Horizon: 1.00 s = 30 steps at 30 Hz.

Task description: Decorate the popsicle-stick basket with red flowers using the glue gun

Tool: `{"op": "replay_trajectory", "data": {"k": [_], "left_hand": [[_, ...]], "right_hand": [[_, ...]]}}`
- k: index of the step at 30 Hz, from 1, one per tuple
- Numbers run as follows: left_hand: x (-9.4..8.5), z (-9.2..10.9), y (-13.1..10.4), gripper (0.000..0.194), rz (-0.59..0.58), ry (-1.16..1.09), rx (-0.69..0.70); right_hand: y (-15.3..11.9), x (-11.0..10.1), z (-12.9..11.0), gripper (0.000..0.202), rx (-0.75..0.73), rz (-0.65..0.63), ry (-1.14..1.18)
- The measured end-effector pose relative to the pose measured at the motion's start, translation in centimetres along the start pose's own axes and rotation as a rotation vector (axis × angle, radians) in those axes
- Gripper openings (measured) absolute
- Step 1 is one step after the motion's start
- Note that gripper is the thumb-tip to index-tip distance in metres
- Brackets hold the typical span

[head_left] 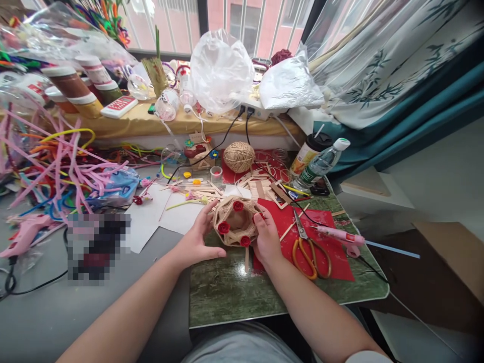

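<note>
Between my hands is a small twine-wrapped basket [230,237] with red rolled flowers [238,205] around its rim, its opening tilted toward me. My right hand [267,236] grips the basket's right side, the thumb pressed over a red flower there. At the basket's left wall, my left hand [194,242] has its fingers reaching along the outside and its thumb stretched apart; whether the fingers bear weight I cannot tell. A wooden craft stick [247,259] pokes out below the basket. Orange-handled scissors [310,252] lie on a red sheet [340,252], right of my right hand.
A pink glue gun [336,234] with a clear stick rests at the right edge of the green board [219,297]. Behind stand a twine ball [239,156], a water bottle [321,164] and a drink cup [308,151]. Pink pipe cleaners [56,161] pile up at left.
</note>
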<state>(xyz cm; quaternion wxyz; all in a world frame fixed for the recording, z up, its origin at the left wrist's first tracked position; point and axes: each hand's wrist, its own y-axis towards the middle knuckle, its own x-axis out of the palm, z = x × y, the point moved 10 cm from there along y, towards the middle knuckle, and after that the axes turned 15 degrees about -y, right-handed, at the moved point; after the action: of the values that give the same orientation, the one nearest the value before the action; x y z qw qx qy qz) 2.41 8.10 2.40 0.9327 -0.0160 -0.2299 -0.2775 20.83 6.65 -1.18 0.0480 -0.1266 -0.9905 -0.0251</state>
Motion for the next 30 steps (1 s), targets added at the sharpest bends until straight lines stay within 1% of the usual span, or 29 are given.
{"op": "replay_trajectory", "data": {"k": [3,5,8,10,12,15,19,21,24,25,27,28,30], "left_hand": [[-0.6,-0.8,0.1,0.112,0.07,0.049,0.015],[-1.0,-0.6,0.2,0.105,0.121,0.035,0.066],[-1.8,0.0,0.3,0.09,0.175,-0.052,0.148],[-2.8,0.5,0.3,0.078,0.229,-0.102,0.2],[-4.0,0.7,0.2,0.069,0.305,-0.128,0.226],[-5.4,0.5,-0.1,0.059,0.403,-0.174,0.221],[-6.1,0.2,-0.2,0.056,0.44,-0.219,0.205],[-6.2,0.2,-0.3,0.057,0.429,-0.203,0.211],[-5.2,0.6,-0.1,0.059,0.314,-0.171,0.241],[-4.6,0.8,-0.1,0.056,0.263,-0.149,0.244],[-3.4,0.7,-0.1,0.041,0.18,-0.071,0.222],[-2.8,0.6,-0.1,0.033,0.15,-0.026,0.2],[-2.0,0.0,-0.1,0.025,0.098,0.046,0.145]], "right_hand": [[0.2,-0.4,0.0,0.056,-0.015,0.022,0.011],[0.1,-0.1,-0.5,0.066,-0.045,-0.026,0.024],[-0.3,0.9,-1.3,0.083,-0.104,-0.121,0.001],[-0.6,1.7,-1.5,0.088,-0.128,-0.176,-0.05],[-0.8,2.6,-1.3,0.089,-0.134,-0.221,-0.077],[-0.9,3.3,-0.7,0.084,-0.128,-0.247,-0.069],[-0.9,3.3,-0.3,0.075,-0.094,-0.23,-0.013],[-0.7,2.9,-0.4,0.072,-0.058,-0.2,0.049],[-0.3,1.5,-0.6,0.061,0.005,-0.088,0.163],[-0.2,0.9,-0.6,0.055,0.029,-0.038,0.204],[0.1,0.1,-0.5,0.042,0.087,0.034,0.279],[0.3,0.0,-0.6,0.041,0.115,0.042,0.306],[0.5,0.1,-0.9,0.048,0.147,0.016,0.326]]}}
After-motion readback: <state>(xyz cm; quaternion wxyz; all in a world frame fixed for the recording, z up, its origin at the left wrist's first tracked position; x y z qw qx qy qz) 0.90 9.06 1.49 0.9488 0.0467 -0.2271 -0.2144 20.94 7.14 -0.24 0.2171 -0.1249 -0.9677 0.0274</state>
